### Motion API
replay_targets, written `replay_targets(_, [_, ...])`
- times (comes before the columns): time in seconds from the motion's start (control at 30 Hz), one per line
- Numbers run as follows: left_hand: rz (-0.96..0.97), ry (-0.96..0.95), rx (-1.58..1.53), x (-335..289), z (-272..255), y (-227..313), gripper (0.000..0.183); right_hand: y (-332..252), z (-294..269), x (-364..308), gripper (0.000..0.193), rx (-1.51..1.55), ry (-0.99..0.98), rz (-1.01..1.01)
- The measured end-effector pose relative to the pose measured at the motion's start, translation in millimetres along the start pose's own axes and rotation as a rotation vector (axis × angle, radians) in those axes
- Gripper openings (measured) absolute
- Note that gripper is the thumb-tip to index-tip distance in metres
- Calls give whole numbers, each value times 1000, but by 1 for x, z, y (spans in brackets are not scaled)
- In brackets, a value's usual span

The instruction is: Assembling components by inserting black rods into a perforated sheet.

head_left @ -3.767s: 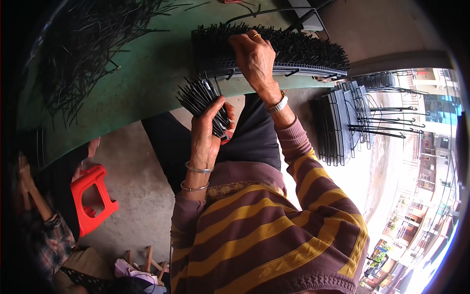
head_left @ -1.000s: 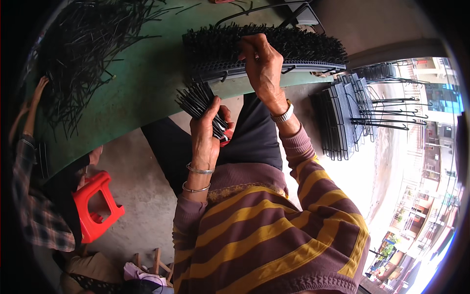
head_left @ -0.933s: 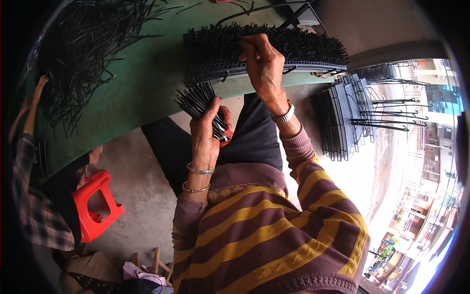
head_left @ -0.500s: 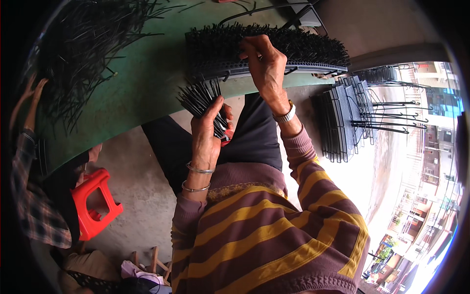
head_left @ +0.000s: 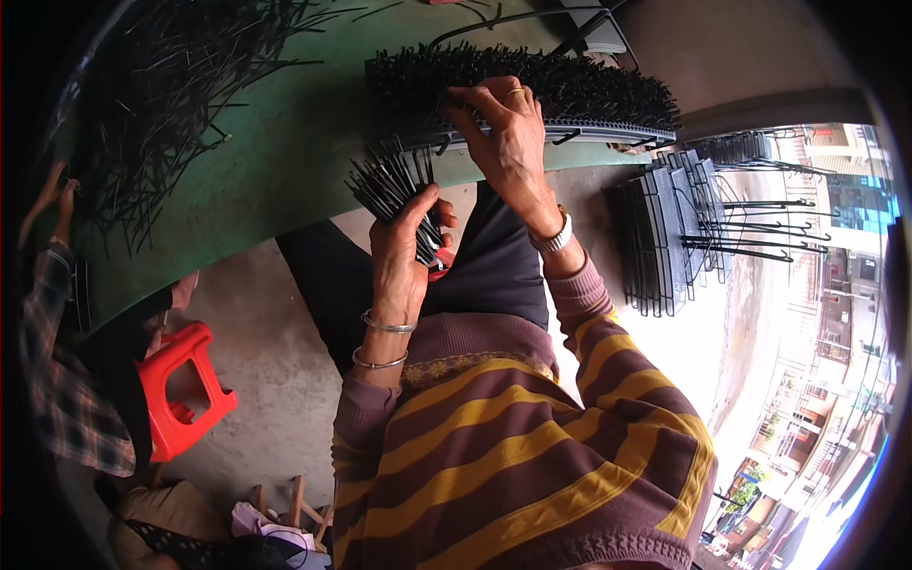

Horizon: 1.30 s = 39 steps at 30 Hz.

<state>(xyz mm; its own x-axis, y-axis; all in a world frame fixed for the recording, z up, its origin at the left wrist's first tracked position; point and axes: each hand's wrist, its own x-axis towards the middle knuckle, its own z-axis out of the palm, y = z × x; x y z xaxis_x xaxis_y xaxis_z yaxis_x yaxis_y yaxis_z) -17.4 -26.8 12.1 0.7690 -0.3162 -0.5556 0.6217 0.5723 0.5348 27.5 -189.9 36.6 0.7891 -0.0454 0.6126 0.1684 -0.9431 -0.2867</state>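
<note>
Wrapped round a bundle of thin black strips (head_left: pixel 382 186) is my left hand (head_left: pixel 401 249), held over my lap at the table's near edge. The strips fan out at their upper ends. A bit of red shows beneath that hand. My right hand (head_left: pixel 508 147) is up against a long black panel (head_left: pixel 598 87), which is thickly tufted with upright black strips and has a perforated grey edge. Its thumb and forefinger are closed at the panel's left part; whatever lies between them is lost against the dark tufts.
A loose heap of black strips (head_left: pixel 171 85) covers the left of the green table (head_left: pixel 285 161). Stacked mesh racks with hooked rods (head_left: pixel 665 228) stand at the right. To the left are a red plastic stool (head_left: pixel 190 389) and another person's arm (head_left: pixel 62 223) reaching to the heap.
My right hand has shifted left and slightly down along the panel, its fingers turning leftward. My left hand keeps the bundle almost in place.
</note>
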Motion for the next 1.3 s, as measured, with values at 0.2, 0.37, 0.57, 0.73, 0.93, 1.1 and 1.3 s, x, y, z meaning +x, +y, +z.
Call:
replay_targets(0.2, [-13,1,58,-5,3,1,18,-19,-32,-5,19,674,-603,340])
replay_targets(0.37, [-52,-9,74,-5,3,1,18,-12,-35,-4,18,880,-662,391])
replay_targets(0.57, [0,15,119,-6,2,-2,19,-11,-38,-5,14,834,-691,403])
replay_targets(0.73, [37,24,189,-7,5,2,19,-15,-42,-7,12,813,-655,464])
replay_targets(0.93, [14,-7,195,-8,4,3,17,-8,-39,-14,10,898,-627,514])
replay_targets(1.1, [41,-2,190,-8,3,1,19,-10,-42,-12,10,823,-637,501])
replay_targets(1.3, [44,39,84,1,-6,-3,27,-18,-54,-4,9,771,-462,438])
